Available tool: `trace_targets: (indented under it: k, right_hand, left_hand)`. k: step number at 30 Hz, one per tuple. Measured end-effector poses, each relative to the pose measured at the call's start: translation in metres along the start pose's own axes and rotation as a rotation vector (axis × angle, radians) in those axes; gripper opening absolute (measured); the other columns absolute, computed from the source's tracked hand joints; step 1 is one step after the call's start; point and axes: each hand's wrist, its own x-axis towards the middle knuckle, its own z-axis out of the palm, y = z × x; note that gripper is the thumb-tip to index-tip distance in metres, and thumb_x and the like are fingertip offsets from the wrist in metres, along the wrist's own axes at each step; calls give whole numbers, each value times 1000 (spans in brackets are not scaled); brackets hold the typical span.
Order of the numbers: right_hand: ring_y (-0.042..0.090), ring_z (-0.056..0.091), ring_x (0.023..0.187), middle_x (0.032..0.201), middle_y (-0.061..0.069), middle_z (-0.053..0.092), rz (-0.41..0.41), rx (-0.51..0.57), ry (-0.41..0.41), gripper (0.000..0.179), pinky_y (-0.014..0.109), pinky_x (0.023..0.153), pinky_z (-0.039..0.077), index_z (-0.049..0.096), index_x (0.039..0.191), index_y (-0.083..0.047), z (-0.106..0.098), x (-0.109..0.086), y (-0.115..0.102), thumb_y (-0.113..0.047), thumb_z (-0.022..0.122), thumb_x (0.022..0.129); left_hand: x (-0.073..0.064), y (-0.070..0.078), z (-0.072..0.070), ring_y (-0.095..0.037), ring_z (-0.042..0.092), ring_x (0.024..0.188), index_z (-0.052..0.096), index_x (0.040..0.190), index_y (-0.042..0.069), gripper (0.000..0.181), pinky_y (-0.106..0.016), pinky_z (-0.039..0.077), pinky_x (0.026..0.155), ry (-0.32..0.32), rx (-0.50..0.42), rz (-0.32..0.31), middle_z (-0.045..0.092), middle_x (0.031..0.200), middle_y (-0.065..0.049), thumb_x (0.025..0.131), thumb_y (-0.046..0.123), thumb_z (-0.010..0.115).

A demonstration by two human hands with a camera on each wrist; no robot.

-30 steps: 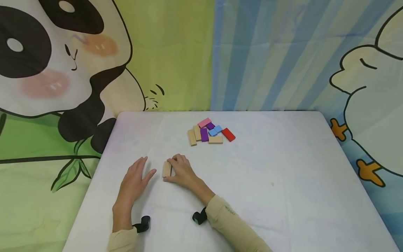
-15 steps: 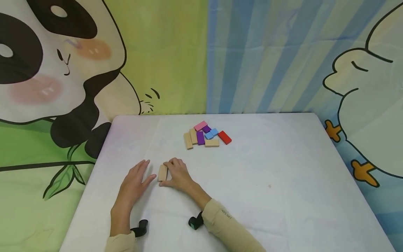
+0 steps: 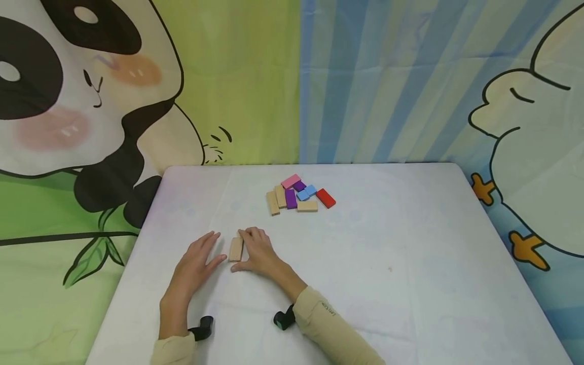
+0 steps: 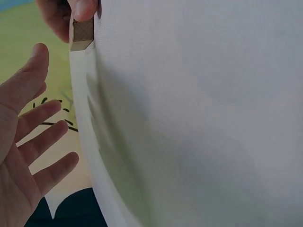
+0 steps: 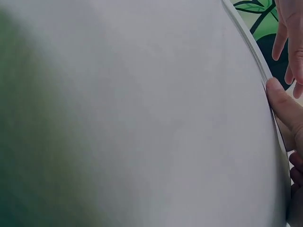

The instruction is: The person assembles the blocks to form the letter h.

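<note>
A plain wooden block [image 3: 235,249] lies on the white table between my two hands, its long side pointing away from me. My right hand [image 3: 261,256] is around its right side, thumb near the close end and fingertips by the far end, with slim gaps visible. In the left wrist view, the block's end [image 4: 83,34] shows below the right thumb. My left hand [image 3: 192,266] stays just left of the block with spread, relaxed fingers, holding nothing. The right wrist view catches the right thumb [image 5: 283,101] only at its edge, so contact there is hard to judge.
Farther back lies a loose group of blocks: a pink one [image 3: 290,181], a red one [image 3: 326,198], purple ones [image 3: 290,199], blue ones [image 3: 306,193] and several plain wooden ones [image 3: 307,207]. A printed cloth [image 3: 255,76] hangs behind the white table [image 3: 388,304].
The head view has shifted slightly. My right thumb and fingertips, which were against the wooden block's ends, have parted a little from it. The left hand has barely moved.
</note>
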Motion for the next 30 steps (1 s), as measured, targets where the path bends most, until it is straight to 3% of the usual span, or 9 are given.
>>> trace_targets:
  k: [6, 15, 20, 30]
  right_hand:
    - [25, 31, 139, 153, 12, 26, 28, 262, -74, 116, 41, 113, 35, 15, 156, -13, -8, 2, 10, -50, 83, 69]
    - [27, 28, 145, 157, 12, 21, 103, 527, -98, 107, 50, 114, 32, 15, 156, -17, -18, -1, 19, -45, 80, 76]
    - [26, 25, 147, 159, 10, 18, 118, 559, -124, 102, 51, 115, 30, 14, 157, -18, -23, -3, 21, -49, 75, 80]
    - [24, 25, 148, 159, 9, 20, 159, 599, -117, 98, 49, 117, 27, 16, 156, -19, -25, -9, 23, -49, 73, 82]
  left_hand:
    - [5, -3, -1, -39, 40, 136, 43, 144, 8, 70, -59, 38, 104, -12, 1, 98, 43, 148, -17, 84, 27, 74]
    - [16, -5, -1, -38, 41, 136, 50, 141, 9, 67, -58, 36, 107, -102, -97, 173, 48, 146, -15, 82, 26, 77]
    - [25, -5, 0, -38, 45, 133, 56, 136, 8, 59, -57, 38, 105, -134, -62, 215, 52, 144, -13, 83, 27, 75]
    - [32, -4, 3, -37, 51, 128, 57, 136, 11, 61, -57, 41, 101, -168, 55, 182, 56, 140, -11, 83, 36, 74]
